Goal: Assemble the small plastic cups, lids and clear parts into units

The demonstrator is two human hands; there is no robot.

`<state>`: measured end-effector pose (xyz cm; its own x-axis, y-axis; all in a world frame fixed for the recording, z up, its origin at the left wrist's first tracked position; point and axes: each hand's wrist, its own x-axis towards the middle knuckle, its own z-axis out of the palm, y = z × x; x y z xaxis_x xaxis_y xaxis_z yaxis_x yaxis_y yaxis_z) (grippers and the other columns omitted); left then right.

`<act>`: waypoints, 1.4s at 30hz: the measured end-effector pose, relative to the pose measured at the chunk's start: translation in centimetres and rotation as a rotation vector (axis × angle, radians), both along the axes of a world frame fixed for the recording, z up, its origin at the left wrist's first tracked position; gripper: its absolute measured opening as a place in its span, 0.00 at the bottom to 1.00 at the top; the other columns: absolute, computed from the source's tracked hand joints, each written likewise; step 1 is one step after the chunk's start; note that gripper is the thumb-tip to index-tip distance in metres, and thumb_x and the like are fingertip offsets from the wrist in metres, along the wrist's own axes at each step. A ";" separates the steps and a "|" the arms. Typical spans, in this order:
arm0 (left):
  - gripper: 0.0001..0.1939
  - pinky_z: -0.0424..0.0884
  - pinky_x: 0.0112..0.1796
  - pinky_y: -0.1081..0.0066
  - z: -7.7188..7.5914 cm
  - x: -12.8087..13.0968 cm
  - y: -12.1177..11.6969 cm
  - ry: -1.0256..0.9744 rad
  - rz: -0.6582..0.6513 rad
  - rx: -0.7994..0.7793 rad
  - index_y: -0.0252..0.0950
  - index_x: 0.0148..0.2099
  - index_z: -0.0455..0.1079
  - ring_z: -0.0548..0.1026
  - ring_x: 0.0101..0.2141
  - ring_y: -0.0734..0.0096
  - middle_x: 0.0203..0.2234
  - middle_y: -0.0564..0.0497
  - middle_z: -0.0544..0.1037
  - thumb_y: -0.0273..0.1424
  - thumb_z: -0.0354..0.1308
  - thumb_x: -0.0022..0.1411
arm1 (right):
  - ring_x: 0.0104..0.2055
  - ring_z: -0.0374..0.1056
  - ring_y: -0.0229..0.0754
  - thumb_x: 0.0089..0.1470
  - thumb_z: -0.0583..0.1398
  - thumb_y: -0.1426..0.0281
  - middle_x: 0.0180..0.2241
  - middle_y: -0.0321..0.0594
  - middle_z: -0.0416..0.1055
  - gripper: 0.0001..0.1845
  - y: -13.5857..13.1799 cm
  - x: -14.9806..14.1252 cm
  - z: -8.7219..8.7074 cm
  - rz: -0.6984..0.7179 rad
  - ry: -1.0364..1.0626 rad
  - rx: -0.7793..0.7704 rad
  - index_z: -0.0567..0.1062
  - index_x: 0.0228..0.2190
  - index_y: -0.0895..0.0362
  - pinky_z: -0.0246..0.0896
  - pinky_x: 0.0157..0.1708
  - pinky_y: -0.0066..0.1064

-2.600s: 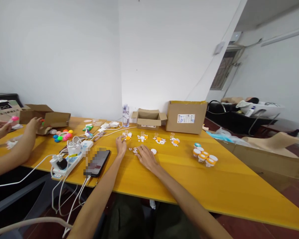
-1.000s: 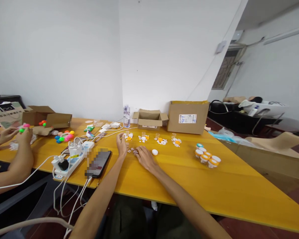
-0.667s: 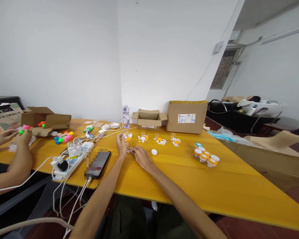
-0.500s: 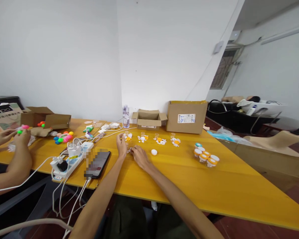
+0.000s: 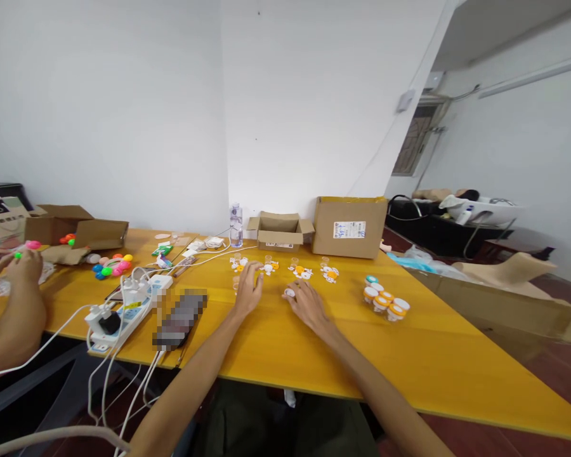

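My right hand (image 5: 310, 307) is at a small white round cap (image 5: 289, 292) on the yellow table, with thumb and fingers closed about its edge. To the left of it, my left hand (image 5: 248, 289) hovers over the table, fingers loosely apart, and I see nothing in it. Beside my left hand stands a small clear cup (image 5: 236, 284), partly hidden. Behind both hands lie small piles of white and orange plastic parts (image 5: 303, 272), each with a clear cup (image 5: 294, 262) nearby. Several capped clear jars (image 5: 386, 298) with orange, white and teal lids stand together on the right.
At the back are an open carton (image 5: 280, 230), a larger closed box (image 5: 349, 228) and a water bottle (image 5: 236, 226). On the left lie a phone (image 5: 181, 320), a power strip (image 5: 143, 311) with cables and a colourful ball ring (image 5: 115, 265). Another person's hands (image 5: 26, 266) work at far left.
My hands were close together at small parts; now they are apart. The right hand has moved right to the white cap, and the left has shifted slightly right. The view has turned a little.
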<state>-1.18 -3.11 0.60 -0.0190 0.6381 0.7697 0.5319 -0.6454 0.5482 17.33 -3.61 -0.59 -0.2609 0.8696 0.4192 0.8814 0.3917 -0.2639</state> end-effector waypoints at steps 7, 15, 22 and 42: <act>0.22 0.69 0.43 0.67 -1.2 1.7 -1.2 0.318 -0.213 -0.286 0.41 0.54 0.63 0.73 0.35 0.68 0.44 0.49 0.72 0.24 0.52 0.57 | 0.43 0.71 0.46 0.54 0.57 0.70 0.42 0.41 0.75 0.12 0.6 0.2 0.1 0.050 0.135 -0.158 0.76 0.40 0.52 0.61 0.39 0.31; 0.21 0.70 0.43 0.66 -2.2 2.0 -0.4 0.286 -0.254 -0.428 0.40 0.49 0.65 0.73 0.40 0.65 0.39 0.50 0.75 0.23 0.56 0.52 | 0.39 0.72 0.42 0.52 0.58 0.70 0.37 0.37 0.78 0.12 2.0 -0.9 -0.7 0.144 0.262 -0.218 0.76 0.39 0.52 0.61 0.38 0.28; 0.19 0.70 0.38 0.68 -2.6 2.0 0.3 0.159 -0.267 -0.414 0.38 0.47 0.67 0.74 0.33 0.67 0.31 0.53 0.76 0.23 0.57 0.51 | 0.34 0.74 0.44 0.49 0.60 0.69 0.30 0.37 0.78 0.03 1.7 -1.0 0.0 0.199 0.370 -0.229 0.76 0.29 0.52 0.64 0.34 0.31; 0.17 0.70 0.34 0.71 -2.3 2.0 0.6 0.051 -0.284 -0.492 0.37 0.42 0.69 0.74 0.30 0.70 0.28 0.54 0.77 0.22 0.59 0.48 | 0.34 0.74 0.46 0.49 0.58 0.70 0.29 0.39 0.79 0.07 0.1 -1.5 0.3 0.195 0.510 -0.229 0.77 0.25 0.53 0.66 0.36 0.34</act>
<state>0.85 -2.51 -1.72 0.2351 0.8964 0.3757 0.4082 -0.4419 0.7988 15.87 -3.49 -0.27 -0.2393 0.9090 0.3413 0.5383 0.4167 -0.7325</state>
